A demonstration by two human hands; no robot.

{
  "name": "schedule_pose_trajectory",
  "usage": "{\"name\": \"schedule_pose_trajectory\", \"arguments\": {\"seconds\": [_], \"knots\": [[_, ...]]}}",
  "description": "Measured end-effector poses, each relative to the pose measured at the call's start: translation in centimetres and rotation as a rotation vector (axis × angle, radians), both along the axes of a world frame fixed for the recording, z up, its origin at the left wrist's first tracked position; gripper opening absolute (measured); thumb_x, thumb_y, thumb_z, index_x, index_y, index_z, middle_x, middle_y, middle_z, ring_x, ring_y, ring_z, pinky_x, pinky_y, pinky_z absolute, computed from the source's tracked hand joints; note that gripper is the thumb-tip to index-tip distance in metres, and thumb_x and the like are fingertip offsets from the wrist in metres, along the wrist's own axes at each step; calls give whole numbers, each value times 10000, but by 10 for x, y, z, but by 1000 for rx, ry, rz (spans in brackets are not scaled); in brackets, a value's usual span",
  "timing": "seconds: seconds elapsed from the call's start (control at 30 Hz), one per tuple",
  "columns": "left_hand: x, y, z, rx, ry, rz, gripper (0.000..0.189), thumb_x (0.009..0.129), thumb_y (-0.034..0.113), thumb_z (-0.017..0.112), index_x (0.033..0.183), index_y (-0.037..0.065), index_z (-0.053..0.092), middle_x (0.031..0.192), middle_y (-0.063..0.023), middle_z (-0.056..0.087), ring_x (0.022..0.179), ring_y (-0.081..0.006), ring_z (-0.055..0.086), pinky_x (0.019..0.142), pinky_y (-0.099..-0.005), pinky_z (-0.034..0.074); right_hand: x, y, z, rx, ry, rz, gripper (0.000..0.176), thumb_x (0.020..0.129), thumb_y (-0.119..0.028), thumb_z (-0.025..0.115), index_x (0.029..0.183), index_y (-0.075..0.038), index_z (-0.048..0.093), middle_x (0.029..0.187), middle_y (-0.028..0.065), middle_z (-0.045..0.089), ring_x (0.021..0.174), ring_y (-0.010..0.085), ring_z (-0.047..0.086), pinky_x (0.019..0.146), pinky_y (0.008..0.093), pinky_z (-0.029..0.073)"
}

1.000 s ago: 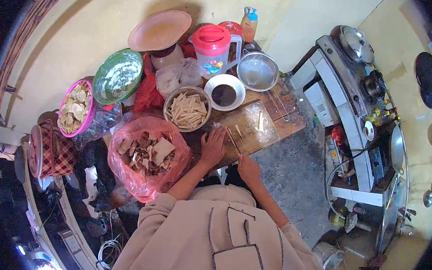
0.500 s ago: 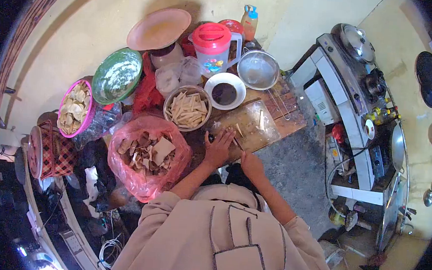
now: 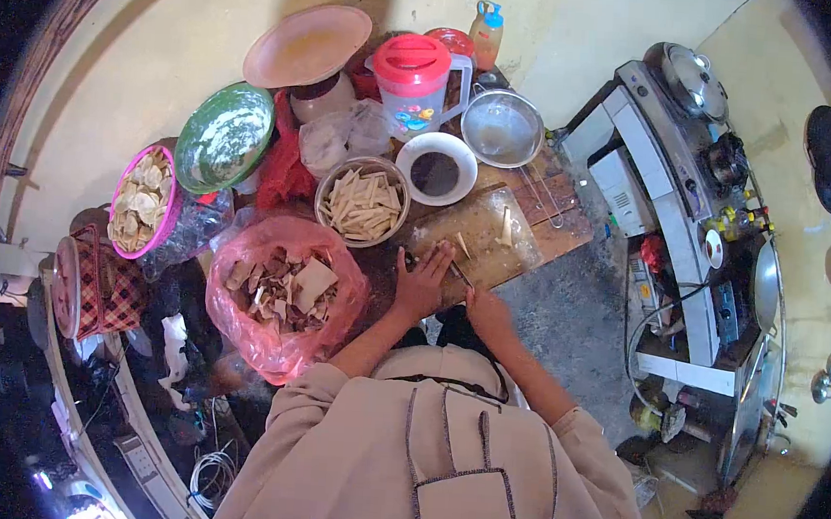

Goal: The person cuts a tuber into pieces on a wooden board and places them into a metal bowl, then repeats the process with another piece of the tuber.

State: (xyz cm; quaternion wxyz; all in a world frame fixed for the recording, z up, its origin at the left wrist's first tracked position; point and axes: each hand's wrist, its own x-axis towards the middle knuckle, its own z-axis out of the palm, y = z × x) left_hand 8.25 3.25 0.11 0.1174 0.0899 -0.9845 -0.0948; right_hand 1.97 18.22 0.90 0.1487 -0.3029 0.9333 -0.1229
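My right hand (image 3: 490,315) is closed around the handle of a knife (image 3: 460,275), its blade pointing to the fingers of my left hand. My left hand (image 3: 420,286) presses down at the near edge of a wooden cutting board (image 3: 521,247), thumb apart from the fingers; a small dark thing shows by the thumb, and whatever lies beneath is hidden. A pale cut strip (image 3: 462,245) rests just beyond the fingertips. Farther right on the board is a longer pale piece (image 3: 505,227). Just behind my left hand stands a metal bowl (image 3: 319,211) full of pale strips.
A pink plastic bag (image 3: 231,320) of peelings and scraps stands left of my arm. Behind are a white bowl (image 3: 467,158) of dark liquid, a strainer (image 3: 502,129), a red-lidded jug (image 3: 413,74) and a green basin (image 3: 193,165). A stove (image 3: 660,146) is at right.
The view has shifted slightly. Both hands stay in nearly the same place on the board, and the knife remains in my right hand.
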Motion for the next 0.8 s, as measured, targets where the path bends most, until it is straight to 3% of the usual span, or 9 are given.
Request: {"name": "schedule_pose_trajectory", "arguments": {"seconds": [0.23,0.33,0.43,0.53,0.63,0.8], "knots": [[1,-1,-3,-25,43,-22,588,704,167,477,1278,128,354,1306,-3,374,1201,-145,354,955,-621,73,2,-2,-3,-29,-41,-64,294,871,-311,388,908,-29,461,635,214,580,590,383,580,520,482,456],[0,0,1,32,68,-21,567,702,177,485,1255,112,377,1295,-41,384,1192,-197,359,983,-576,98,6,-1,-6,-20,-38,-89,298,870,-310,386,929,-26,452,630,218,577,585,390,575,517,485,454],[-45,-9,4,380,288,-168,558,725,212,497,1254,105,356,1303,-103,359,1199,-269,332,1007,-509,138,5,-2,-3,-53,-23,-85,306,871,-303,382,957,-18,451,624,223,573,580,394,571,514,490,450],[-100,0,16,318,104,-454,573,756,273,508,1266,98,316,1328,-152,295,1234,-314,258,1020,-461,157,8,1,-1,-61,-61,-80,313,873,-296,375,969,-7,446,625,224,573,580,396,569,521,501,445],[-106,4,-1,233,57,-452,617,763,338,521,1274,83,285,1359,-152,225,1267,-302,193,1023,-473,141,3,0,-1,-34,-83,-75,312,873,-294,374,963,-4,446,636,225,574,582,399,567,531,509,442],[-107,0,-9,298,56,-431,646,757,376,516,1290,97,283,1375,-148,181,1288,-310,120,1040,-458,91,2,-1,7,-73,-110,-76,312,865,-295,397,960,-1,446,624,219,572,579,397,567,522,497,448]]}}
